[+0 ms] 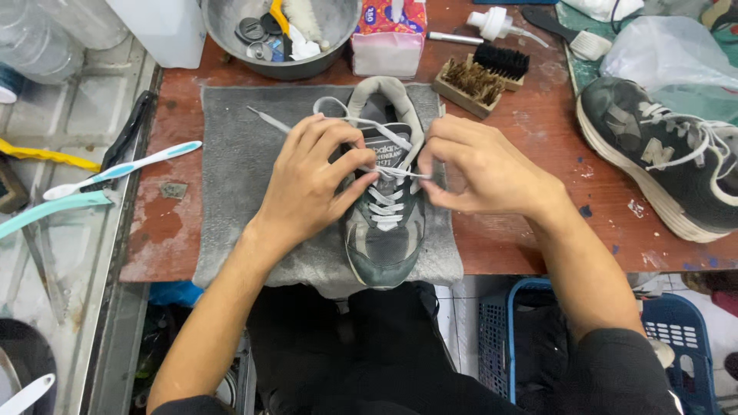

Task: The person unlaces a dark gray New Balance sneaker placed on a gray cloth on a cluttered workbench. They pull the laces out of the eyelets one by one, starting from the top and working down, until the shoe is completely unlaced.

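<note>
A grey sneaker [384, 246] with white laces lies toe toward me on a grey towel [238, 169]. My left hand [311, 180] rests over the sneaker's left side, its fingers pinching a white lace [338, 115] near the tongue. On the shoe's right side, my right hand [480, 169] pinches the other end of the lace by the upper eyelets. One loose lace end trails up and left across the towel.
A second grey sneaker [661, 157] sits at the right on the worn red table [538, 230]. Behind are a metal bowl [280, 38], tissue pack [388, 34], two brushes [480, 77], a pump nozzle [492, 23]. Toothbrushes [115, 173] lie left. Blue baskets [669, 323] stand below.
</note>
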